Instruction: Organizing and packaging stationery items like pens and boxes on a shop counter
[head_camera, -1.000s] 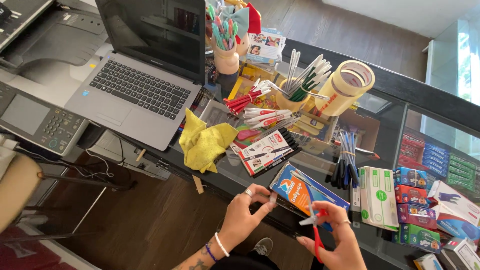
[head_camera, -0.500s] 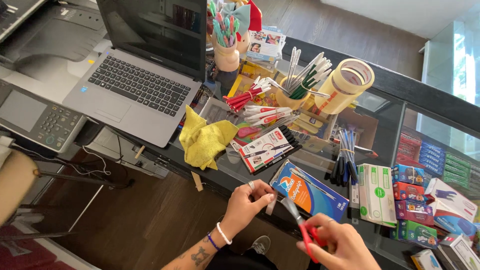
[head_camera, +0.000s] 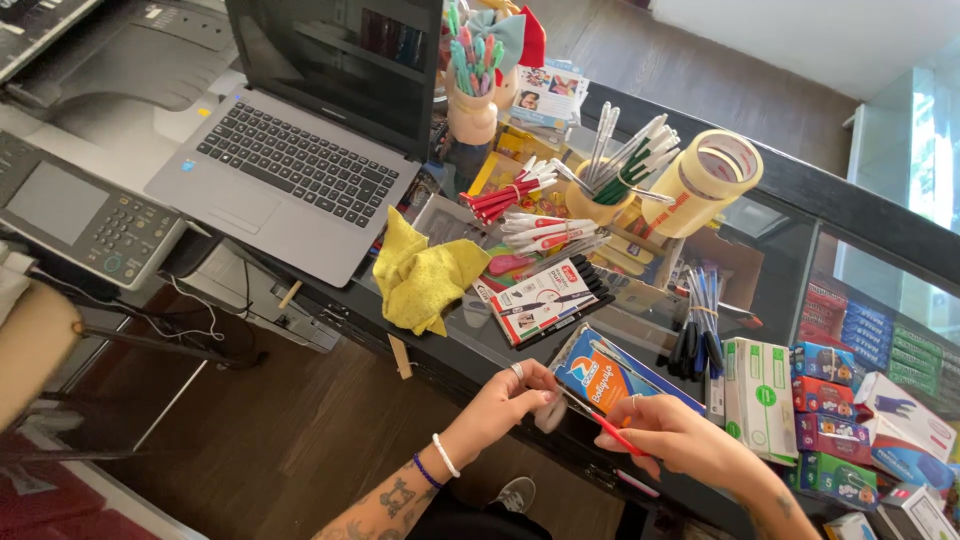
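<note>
Head view: the left hand (head_camera: 510, 395) pinches a small pale scrap (head_camera: 549, 412) at the bench (head_camera: 470, 345) edge; the right hand (head_camera: 680, 435) grips red-handled scissors (head_camera: 605, 428) against it. Behind, a tan cup (head_camera: 472, 118) holds coloured pens, and a yellow pot (head_camera: 592, 205) holds white pens.

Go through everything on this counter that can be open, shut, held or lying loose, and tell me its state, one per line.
Laptop: lid open, screen dark.
Yellow cloth: crumpled, lying loose.
Tape roll: tilted against the pen cup.
Pen box: lying flat, pens showing.
Blue packet: flat at the counter edge.
Red-handled scissors: held in right hand.
Small pale piece: pinched by left hand.
</note>
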